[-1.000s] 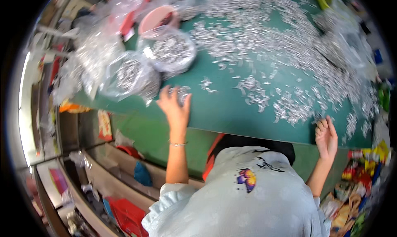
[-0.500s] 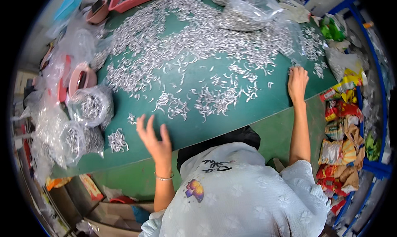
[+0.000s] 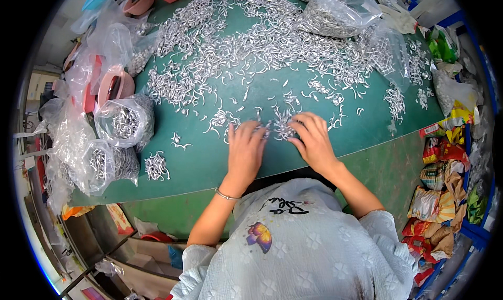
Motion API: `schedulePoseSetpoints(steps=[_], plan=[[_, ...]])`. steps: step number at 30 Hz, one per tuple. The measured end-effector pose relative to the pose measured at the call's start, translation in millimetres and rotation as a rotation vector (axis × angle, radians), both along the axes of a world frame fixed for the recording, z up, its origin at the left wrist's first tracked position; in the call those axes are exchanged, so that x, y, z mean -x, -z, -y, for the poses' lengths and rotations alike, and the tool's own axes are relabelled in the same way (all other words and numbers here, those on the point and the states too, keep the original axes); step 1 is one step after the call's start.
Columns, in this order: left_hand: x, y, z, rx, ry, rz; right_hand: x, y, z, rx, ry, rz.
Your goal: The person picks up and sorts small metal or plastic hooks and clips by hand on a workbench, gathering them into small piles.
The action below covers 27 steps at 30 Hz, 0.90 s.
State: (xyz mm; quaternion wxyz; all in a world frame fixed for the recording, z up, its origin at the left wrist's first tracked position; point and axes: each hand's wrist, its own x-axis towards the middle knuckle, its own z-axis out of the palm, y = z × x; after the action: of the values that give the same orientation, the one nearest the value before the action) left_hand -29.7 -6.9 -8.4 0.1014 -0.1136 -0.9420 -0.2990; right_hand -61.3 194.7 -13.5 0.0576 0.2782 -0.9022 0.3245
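Note:
Many small, curved silver metal pieces (image 3: 220,56) are spread over the green tabletop (image 3: 204,166). Close to the near edge, my left hand (image 3: 245,148) reaches down onto a few of them with its fingers slightly apart. Across a small cluster of pieces (image 3: 282,123), my right hand (image 3: 315,143) has its fingers bent over the cluster's right side and its thumb held away. Both hands look open, though their fingertips partly cover the pieces beneath. A separate little pile (image 3: 156,166) lies to the left of my left hand.
Clear plastic bags of silver pieces (image 3: 123,123) stand at the left, by a pink container (image 3: 116,85). Another filled bag (image 3: 340,17) lies at the far right. Colourful packets (image 3: 432,203) line a blue-framed rack on the right.
My right hand has come left from the table's right side, leaving a small pile there. My left hand has moved right and forward; both are now at the middle cluster.

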Motion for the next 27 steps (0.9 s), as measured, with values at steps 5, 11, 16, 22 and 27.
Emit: schedulePoseSetpoints(steps=[5, 11, 16, 22, 27], plan=[[0, 0, 24, 0.052, -0.144, -0.048, 20, -13, 0, 0.020, -0.040, -0.042], [-6, -15, -6, -0.192, 0.039, 0.033, 54, -15, 5, -0.016, 0.078, -0.078], [-12, -11, -24, 0.178, 0.268, 0.027, 71, -14, 17, -0.153, 0.087, -0.197], [-15, -20, 6, 0.010, -0.021, 0.058, 64, -20, 6, 0.164, 0.173, -0.041], [-7, -9, 27, 0.044, -0.204, 0.067, 62, -24, -3, 0.133, 0.191, -0.115]])
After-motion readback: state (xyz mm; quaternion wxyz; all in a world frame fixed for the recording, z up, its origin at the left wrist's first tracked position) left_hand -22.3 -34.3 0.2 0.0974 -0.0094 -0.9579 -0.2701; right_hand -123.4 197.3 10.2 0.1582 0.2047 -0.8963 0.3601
